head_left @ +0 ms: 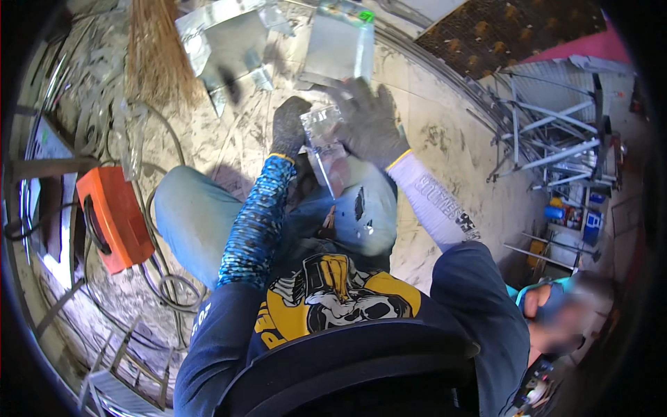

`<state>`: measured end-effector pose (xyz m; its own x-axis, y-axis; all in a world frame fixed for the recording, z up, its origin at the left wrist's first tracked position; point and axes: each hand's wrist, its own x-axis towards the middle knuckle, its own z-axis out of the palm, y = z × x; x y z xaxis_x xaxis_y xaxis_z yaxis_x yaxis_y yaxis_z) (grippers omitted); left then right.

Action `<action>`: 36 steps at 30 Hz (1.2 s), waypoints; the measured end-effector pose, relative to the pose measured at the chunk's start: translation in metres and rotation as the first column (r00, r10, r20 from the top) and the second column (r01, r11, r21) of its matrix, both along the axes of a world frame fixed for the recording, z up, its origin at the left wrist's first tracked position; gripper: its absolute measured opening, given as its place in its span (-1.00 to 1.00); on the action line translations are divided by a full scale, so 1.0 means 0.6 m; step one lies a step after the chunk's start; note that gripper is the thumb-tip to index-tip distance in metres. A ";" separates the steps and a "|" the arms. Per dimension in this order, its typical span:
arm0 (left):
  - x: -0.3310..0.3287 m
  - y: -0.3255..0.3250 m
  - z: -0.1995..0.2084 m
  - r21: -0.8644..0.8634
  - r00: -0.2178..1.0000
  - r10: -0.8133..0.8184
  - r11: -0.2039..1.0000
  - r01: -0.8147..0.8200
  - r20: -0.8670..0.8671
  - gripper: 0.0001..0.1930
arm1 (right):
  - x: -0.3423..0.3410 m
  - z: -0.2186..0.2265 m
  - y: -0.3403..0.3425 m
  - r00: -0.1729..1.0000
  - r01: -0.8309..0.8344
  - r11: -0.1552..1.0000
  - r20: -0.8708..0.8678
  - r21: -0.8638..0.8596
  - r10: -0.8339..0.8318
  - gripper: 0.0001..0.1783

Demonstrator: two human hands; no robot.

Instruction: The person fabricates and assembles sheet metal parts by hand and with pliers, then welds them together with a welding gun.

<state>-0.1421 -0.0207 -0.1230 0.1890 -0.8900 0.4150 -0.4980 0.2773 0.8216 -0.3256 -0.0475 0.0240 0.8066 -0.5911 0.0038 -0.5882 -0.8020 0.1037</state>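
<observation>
Above my knees is a clear plastic packet point(326, 154), creased and shiny, with its upper end between my two gloved hands. My left hand point(290, 125), in a dark grey glove, is closed at the packet's left edge; its fingertips are partly hidden. My right hand point(372, 119), gloved alike and slightly blurred, is spread at the packet's right side, its fingers stretched apart toward the far side. Beyond the hands a flat sheet in clear wrap point(339, 43) with a green mark lies on the floor. A second wrapped sheet point(236, 43) lies to its left.
At the far left stands a straw broom point(161, 55). An orange case point(114, 219) and looping grey cables point(177, 292) are left of my knee. Metal folding frames point(549, 125) stand at the right. Another person point(556, 313) is at the lower right.
</observation>
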 end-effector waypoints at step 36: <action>-0.025 0.144 0.316 0.004 0.744 0.060 0.997 -0.077 -0.666 -0.87 | -0.190 0.155 0.041 0.038 -0.555 -0.027 -0.007 0.831 -0.999 -0.24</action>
<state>-0.1573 0.0655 0.0666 0.4843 -0.8561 0.1803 0.1541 0.2863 0.9457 -0.4398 -0.0231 0.1170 0.3558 -0.7902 -0.4990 0.3366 0.6065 -0.7203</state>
